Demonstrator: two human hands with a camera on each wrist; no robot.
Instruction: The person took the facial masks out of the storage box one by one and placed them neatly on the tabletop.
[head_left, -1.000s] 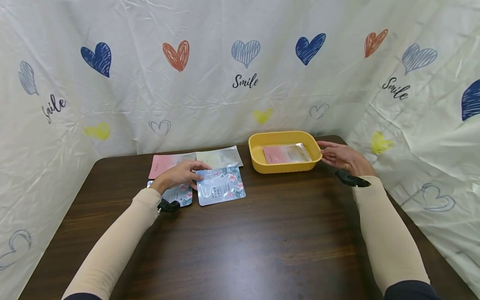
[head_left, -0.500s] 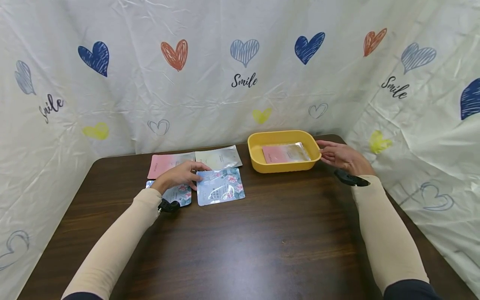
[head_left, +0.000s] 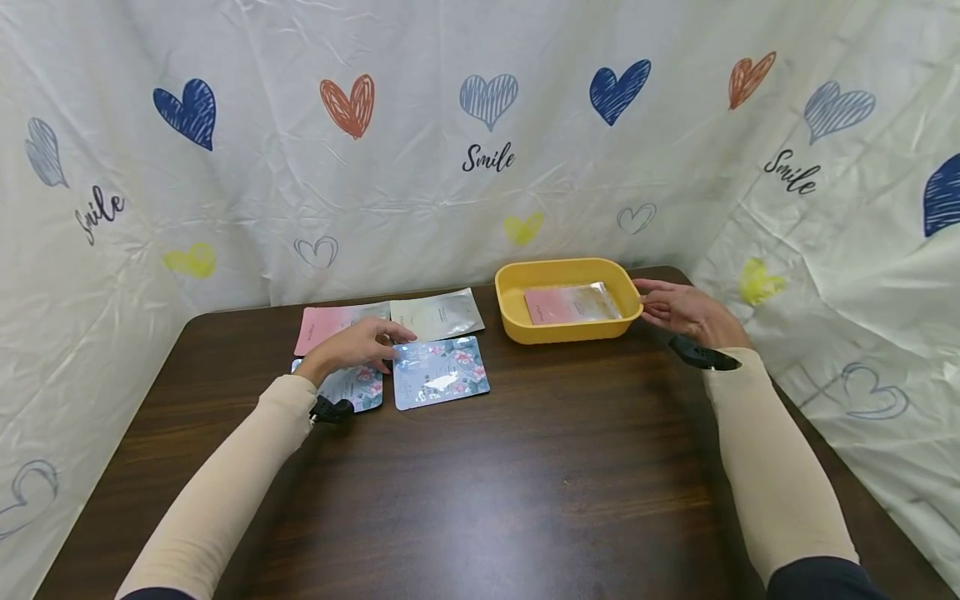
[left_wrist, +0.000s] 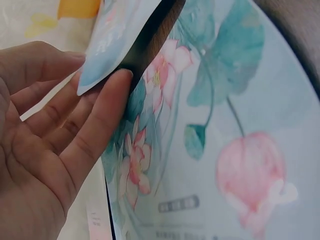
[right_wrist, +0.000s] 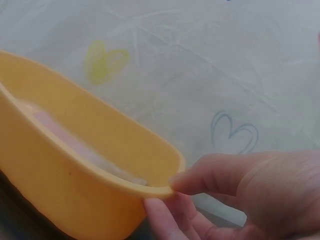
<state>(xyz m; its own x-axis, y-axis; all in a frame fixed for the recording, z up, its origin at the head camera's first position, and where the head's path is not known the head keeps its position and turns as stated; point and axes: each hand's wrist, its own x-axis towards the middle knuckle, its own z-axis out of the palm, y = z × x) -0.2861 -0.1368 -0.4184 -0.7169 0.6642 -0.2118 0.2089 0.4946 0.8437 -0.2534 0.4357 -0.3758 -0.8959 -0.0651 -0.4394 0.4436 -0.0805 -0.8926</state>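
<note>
A light-blue flowered foil sachet point(head_left: 450, 375) lies flat on the brown table. At its far left corner is my left hand point(head_left: 362, 344). In the left wrist view, the fingers and thumb are spread around the corner of the blue sachet point(left_wrist: 112, 35), with one fingertip right at its edge. A second blue flowered sachet point(head_left: 358, 387) lies under that wrist, partly covered. On the right, my right hand point(head_left: 693, 315) pinches the end rim of a yellow tray point(head_left: 566, 335). One pink and silver sachet point(head_left: 562, 304) lies inside the tray.
Behind the left hand, a pink and silver sachet point(head_left: 322, 327) and a pale yellow and silver sachet point(head_left: 438, 314) lie along the table's back edge. A white curtain printed with hearts point(head_left: 405, 192) surrounds the table point(head_left: 487, 492) at the back and sides.
My left hand has slid slightly left, and its thumb has drawn back from over the blue sachet to its edge. The sachet stays put. My right hand keeps its place on the tray.
</note>
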